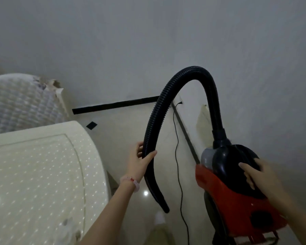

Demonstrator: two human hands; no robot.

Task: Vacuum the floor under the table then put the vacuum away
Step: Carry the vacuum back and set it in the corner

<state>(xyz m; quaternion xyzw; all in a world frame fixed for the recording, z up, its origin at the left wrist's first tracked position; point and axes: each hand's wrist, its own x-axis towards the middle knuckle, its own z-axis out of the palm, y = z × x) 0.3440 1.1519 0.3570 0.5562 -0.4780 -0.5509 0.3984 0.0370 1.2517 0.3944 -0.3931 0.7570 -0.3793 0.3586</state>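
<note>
The right hand (254, 174) grips the red canister vacuum (237, 197) by its black top, lifting it clear of the floor (131, 131) beside the counter (42, 165). The left hand (140, 160) wraps the ribbed hose (159, 110), likely keeping its dangling end from swinging.

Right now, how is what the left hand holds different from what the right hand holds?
The left hand grips the hose: thin, ribbed, all black, arching up and over. The right hand rests on the vacuum body: fat, smooth, red and black. The hose plugs into the body, so both are one machine.
</note>
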